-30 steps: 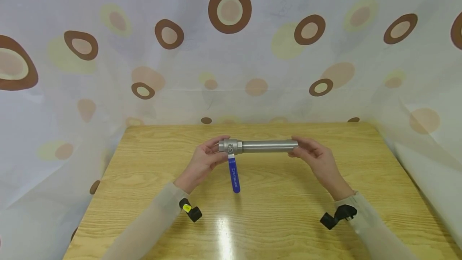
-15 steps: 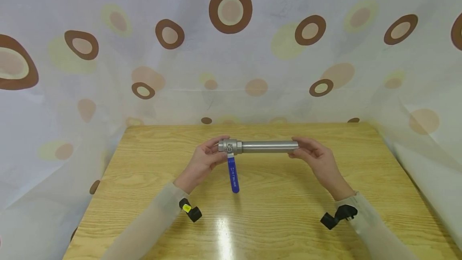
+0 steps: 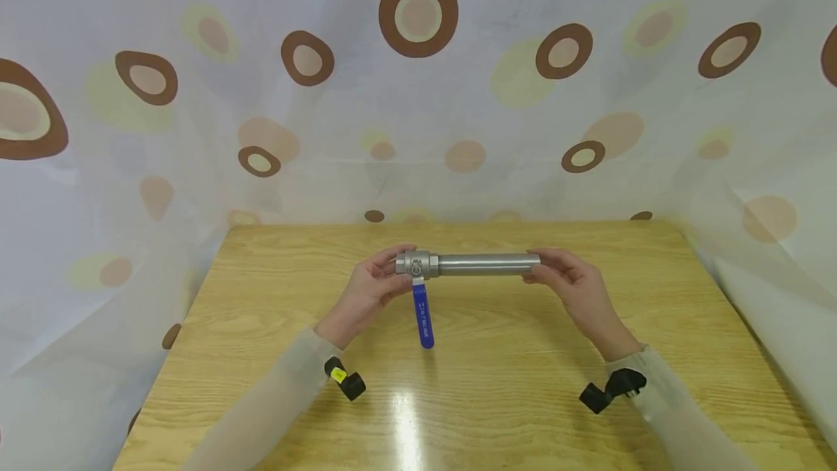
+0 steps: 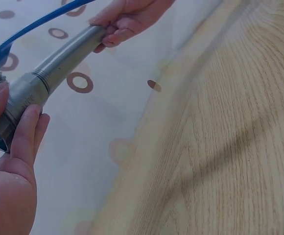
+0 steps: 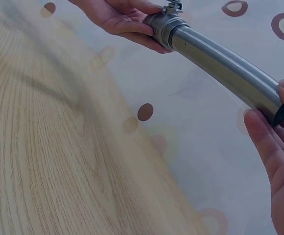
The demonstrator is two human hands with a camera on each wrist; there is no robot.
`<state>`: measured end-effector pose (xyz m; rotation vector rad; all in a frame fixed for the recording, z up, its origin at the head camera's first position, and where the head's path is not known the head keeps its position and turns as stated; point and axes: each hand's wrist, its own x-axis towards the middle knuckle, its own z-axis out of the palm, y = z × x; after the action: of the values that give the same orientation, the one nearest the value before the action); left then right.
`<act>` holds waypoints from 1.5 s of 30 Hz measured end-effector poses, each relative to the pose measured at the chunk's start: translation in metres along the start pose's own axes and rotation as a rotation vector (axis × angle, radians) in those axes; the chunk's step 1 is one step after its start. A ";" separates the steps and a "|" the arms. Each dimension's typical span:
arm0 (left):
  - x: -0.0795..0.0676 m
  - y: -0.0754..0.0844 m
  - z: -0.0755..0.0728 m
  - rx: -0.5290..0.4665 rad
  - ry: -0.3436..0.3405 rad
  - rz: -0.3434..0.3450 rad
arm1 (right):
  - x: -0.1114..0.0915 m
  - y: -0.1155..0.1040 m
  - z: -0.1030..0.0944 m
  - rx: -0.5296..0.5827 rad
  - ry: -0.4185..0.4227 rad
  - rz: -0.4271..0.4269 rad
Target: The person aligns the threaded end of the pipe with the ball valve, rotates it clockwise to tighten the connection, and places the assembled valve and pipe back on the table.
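Observation:
A steel ball valve (image 3: pixel 417 264) with a blue lever handle (image 3: pixel 423 317) is joined to a straight metal pipe (image 3: pixel 487 264). My left hand (image 3: pixel 368 289) grips the valve body, thumb on the near side and fingers behind. At the pipe's far right end, my right hand (image 3: pixel 575 289) pinches it between thumb and fingers. Valve and pipe lie level across the head view, held above the table, and the handle points toward me. Some threads show where the pipe (image 4: pixel 66 56) enters the valve in the left wrist view. The valve's open end faces left.
Beneath the hands is a wood-grain table (image 3: pixel 510 398), with shadows of the arms on it. A white cloth (image 3: pixel 484 93) printed with brown rings hangs behind and along both sides. Each wrist carries a small black camera mount.

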<state>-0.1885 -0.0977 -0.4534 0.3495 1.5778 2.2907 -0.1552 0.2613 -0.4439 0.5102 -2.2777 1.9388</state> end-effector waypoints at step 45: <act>-0.001 -0.003 0.000 -0.003 -0.004 -0.012 | -0.003 -0.002 -0.003 -0.052 -0.008 0.053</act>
<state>-0.1868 -0.0975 -0.4560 0.3428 1.5703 2.2811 -0.1524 0.2640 -0.4424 0.4579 -2.3626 1.8988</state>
